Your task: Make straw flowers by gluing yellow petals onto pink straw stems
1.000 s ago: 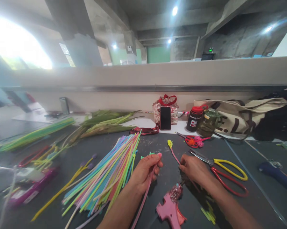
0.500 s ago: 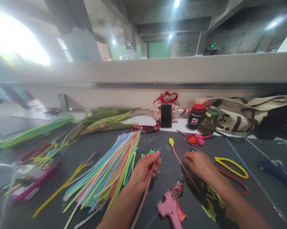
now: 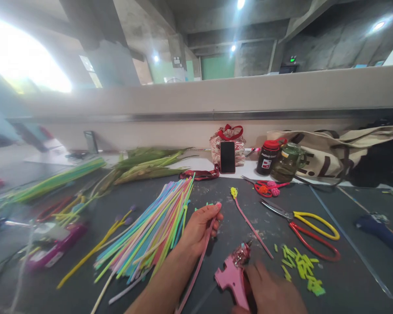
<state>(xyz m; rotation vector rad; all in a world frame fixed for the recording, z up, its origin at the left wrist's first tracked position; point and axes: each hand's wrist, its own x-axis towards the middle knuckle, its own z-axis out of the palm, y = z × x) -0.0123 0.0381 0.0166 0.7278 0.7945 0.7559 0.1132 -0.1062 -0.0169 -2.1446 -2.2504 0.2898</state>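
Note:
My left hand [image 3: 201,229] is closed on a pink chenille stem [image 3: 199,270], pinched between thumb and fingers. The stem's lower length runs down past the forearm. My right hand [image 3: 271,288] is smeared by motion beside the handle of the pink glue gun [image 3: 232,274]; whether its fingers grip the handle cannot be made out. The glue gun lies on the dark table with its nozzle pointing away. Just beyond it lies another pink stem [image 3: 250,224] with a yellow tuft [image 3: 234,192] at its far end. Some small green pieces [image 3: 209,204] are partly hidden behind my left hand.
Large scissors [image 3: 294,216] with yellow and red handles lie at right, near short yellow-green pieces [image 3: 302,264]. A bundle of coloured stems [image 3: 150,231] spreads at left. Behind stand a phone [image 3: 227,157], a black bottle [image 3: 267,158] and a green jug [image 3: 288,163].
My right hand has moved from the scissors down toward me, to the glue gun's handle. The scissors and yellow-green pieces are now uncovered. My left hand has barely shifted.

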